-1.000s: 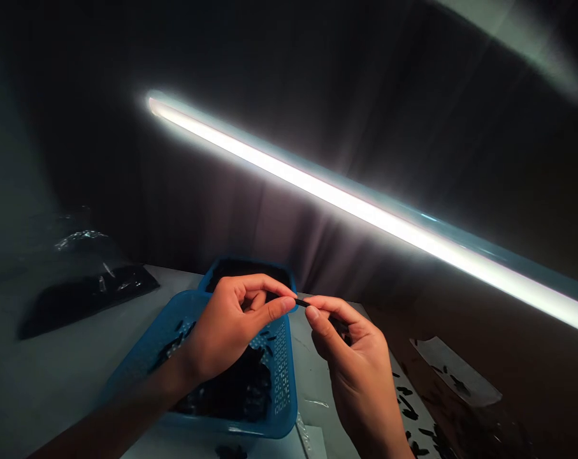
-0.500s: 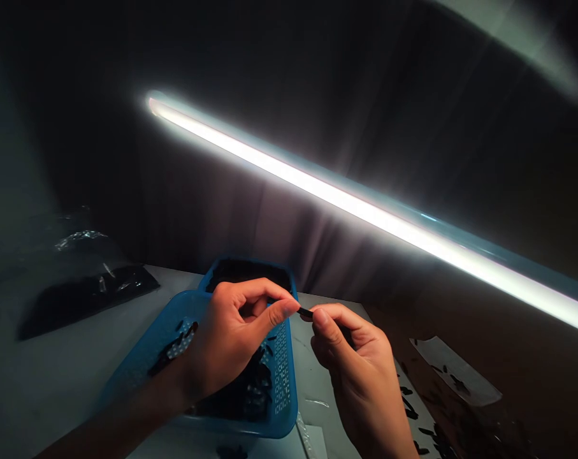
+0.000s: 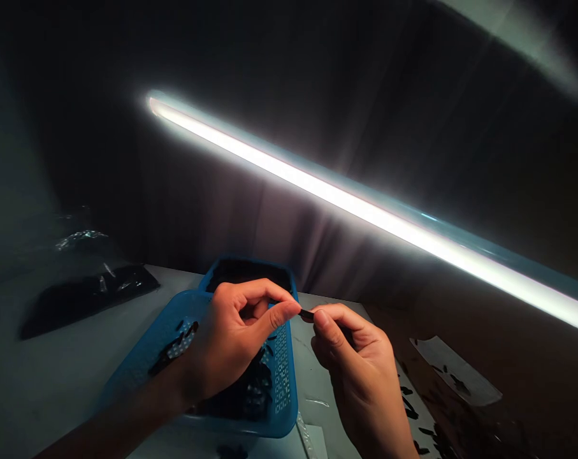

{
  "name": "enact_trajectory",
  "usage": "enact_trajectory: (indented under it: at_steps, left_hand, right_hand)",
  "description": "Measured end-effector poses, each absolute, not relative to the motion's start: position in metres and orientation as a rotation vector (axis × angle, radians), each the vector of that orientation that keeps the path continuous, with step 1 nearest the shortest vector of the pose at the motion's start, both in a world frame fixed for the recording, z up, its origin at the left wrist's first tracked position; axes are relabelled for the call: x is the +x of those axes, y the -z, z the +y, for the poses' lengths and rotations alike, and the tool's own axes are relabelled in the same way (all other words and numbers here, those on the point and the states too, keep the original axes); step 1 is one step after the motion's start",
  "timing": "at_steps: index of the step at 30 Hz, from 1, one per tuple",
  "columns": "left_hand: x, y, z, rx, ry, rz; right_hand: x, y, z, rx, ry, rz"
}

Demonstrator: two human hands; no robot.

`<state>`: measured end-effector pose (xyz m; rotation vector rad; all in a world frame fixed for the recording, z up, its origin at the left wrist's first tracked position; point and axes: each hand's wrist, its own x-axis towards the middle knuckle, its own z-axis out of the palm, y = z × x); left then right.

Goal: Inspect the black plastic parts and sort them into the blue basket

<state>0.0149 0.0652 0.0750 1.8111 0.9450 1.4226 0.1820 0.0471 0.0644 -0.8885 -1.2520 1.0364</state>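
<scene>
A small dark strip-like piece (image 3: 306, 313) spans the gap between my two hands. My left hand (image 3: 243, 338) pinches its left end between thumb and index finger. The other end is pinched by my right hand (image 3: 353, 360), thumb on top. What the piece is exactly cannot be made out. Beneath my left hand and forearm stands a blue perforated plastic basket (image 3: 286, 421), partly hidden by them, with many similar small black pieces (image 3: 257, 392) inside.
A second blue basket (image 3: 294, 280) full of dark material stands behind. At left lies a clear plastic bag (image 3: 92, 296) with black contents. A white paper slip (image 3: 461, 373) and scattered black pieces (image 3: 427, 433) lie at right. A bright tube light (image 3: 365, 207) slants across above the hands.
Almost nothing differs. Both hands keep their pinch on the dark piece, with only a very slight shift to the right.
</scene>
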Motion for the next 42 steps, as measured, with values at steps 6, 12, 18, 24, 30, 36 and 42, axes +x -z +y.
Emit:
enact_trajectory:
  at_steps: [6, 12, 18, 24, 30, 36, 42]
  left_hand:
    - [0.018, -0.074, 0.076, 1.829, -1.646, 1.185]
    - [0.028, -0.065, 0.068, 2.217, -1.167, 1.063]
    - [0.040, -0.038, 0.065, 2.596, -1.131, 1.017]
    - [0.036, -0.039, 0.066, 2.711, -1.146, 1.096]
    - [0.038, -0.034, 0.064, 2.896, -1.125, 1.115]
    - [0.033, -0.054, 0.070, 2.380, -1.342, 1.164]
    - [0.017, -0.078, 0.075, 1.777, -1.427, 1.063]
  right_hand:
    - [0.180, -0.059, 0.060, -0.958, -1.062, -1.148]
    - [0.176, -0.054, 0.066, -0.912, -1.347, -1.026]
    - [0.167, -0.049, 0.063, -0.889, -1.499, -0.967]
    - [0.162, -0.045, 0.065, -0.870, -1.569, -0.926]
    - [0.162, -0.044, 0.064, -0.857, -1.668, -0.800]
    - [0.164, -0.041, 0.068, -0.857, -1.645, -0.795]
    - [0.171, -0.051, 0.065, -0.784, -1.421, -1.034]
